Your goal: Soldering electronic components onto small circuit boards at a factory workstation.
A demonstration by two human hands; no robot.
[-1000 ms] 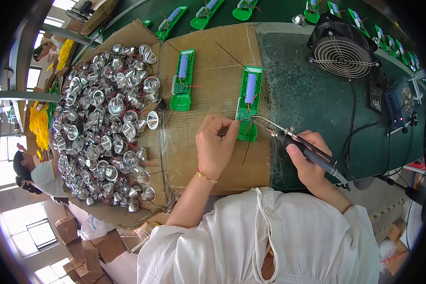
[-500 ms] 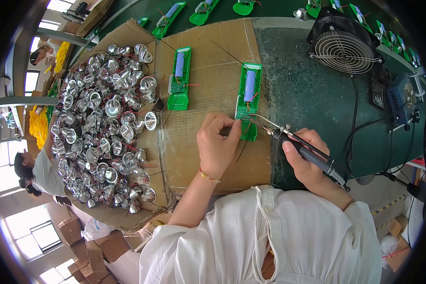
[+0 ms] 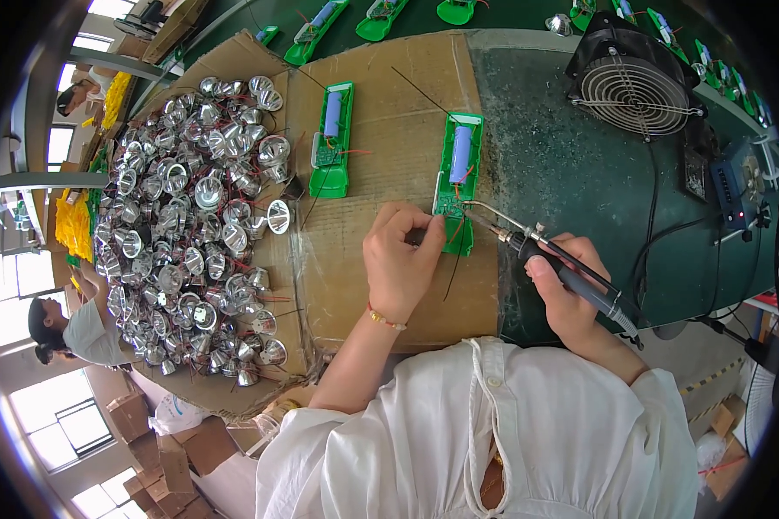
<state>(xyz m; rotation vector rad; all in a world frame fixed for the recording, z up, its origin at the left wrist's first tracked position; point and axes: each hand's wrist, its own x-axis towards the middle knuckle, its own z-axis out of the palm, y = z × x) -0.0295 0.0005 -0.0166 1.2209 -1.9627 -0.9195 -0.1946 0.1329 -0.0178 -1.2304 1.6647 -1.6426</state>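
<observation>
Silver reflectors [image 3: 190, 225] beside green casing [image 3: 457, 177]

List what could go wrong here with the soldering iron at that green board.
1. The left hand pinches wires right beside the soldering iron tip, so its fingers could be burned.
2. The green board lies on bare cardboard, which a slipping hot tip may scorch.
3. Loose thin wires cross the board near the blue battery cell; a stray touch of the tip could melt their insulation.
</observation>
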